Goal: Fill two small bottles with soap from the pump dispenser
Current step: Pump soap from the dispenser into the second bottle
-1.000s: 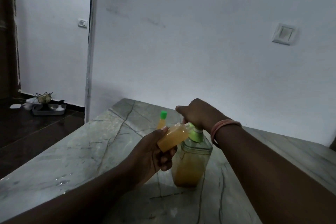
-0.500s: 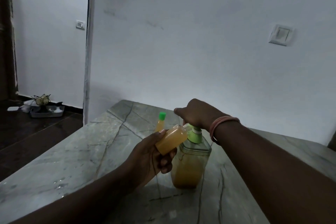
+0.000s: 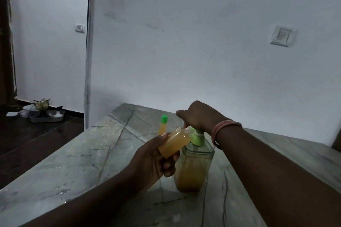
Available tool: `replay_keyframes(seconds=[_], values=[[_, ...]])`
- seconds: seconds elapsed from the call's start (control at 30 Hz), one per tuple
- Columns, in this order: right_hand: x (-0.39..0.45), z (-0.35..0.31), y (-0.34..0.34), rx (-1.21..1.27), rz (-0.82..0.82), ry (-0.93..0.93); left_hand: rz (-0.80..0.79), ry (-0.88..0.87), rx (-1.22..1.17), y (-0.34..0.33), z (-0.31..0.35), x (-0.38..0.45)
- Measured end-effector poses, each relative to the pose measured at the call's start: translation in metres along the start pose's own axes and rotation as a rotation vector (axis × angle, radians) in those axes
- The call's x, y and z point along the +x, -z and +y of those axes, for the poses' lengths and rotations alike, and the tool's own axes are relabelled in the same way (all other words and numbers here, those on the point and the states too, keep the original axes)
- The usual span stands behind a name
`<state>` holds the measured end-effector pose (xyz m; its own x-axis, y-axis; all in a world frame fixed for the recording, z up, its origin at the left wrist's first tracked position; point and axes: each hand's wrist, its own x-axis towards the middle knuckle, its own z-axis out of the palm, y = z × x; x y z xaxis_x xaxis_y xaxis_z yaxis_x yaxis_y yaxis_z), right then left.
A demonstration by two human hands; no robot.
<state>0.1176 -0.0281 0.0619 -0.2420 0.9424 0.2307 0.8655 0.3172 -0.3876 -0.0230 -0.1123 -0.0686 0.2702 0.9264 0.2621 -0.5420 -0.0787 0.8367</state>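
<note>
Head view: small bottle (image 3: 174,143) lies tilted between left hand (image 3: 153,160) fingers (image 3: 168,166).

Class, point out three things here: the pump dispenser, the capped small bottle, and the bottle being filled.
pump dispenser (image 3: 191,175), head view, on its soap-filled body
capped small bottle (image 3: 164,118), head view, on its green cap
bottle being filled (image 3: 174,143), head view, on its orange side
</note>
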Motion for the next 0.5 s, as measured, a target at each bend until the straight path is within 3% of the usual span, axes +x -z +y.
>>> replay_keyframes(seconds=[0.33, 0.5], values=[[-0.003, 0.000, -0.005, 0.008, -0.006, -0.035, -0.008, -0.008, -0.023, 0.005, -0.004, -0.001], [-0.012, 0.006, 0.003, 0.303, 0.148, -0.061, -0.040, 0.062, -0.135, 0.002, 0.001, 0.000]])
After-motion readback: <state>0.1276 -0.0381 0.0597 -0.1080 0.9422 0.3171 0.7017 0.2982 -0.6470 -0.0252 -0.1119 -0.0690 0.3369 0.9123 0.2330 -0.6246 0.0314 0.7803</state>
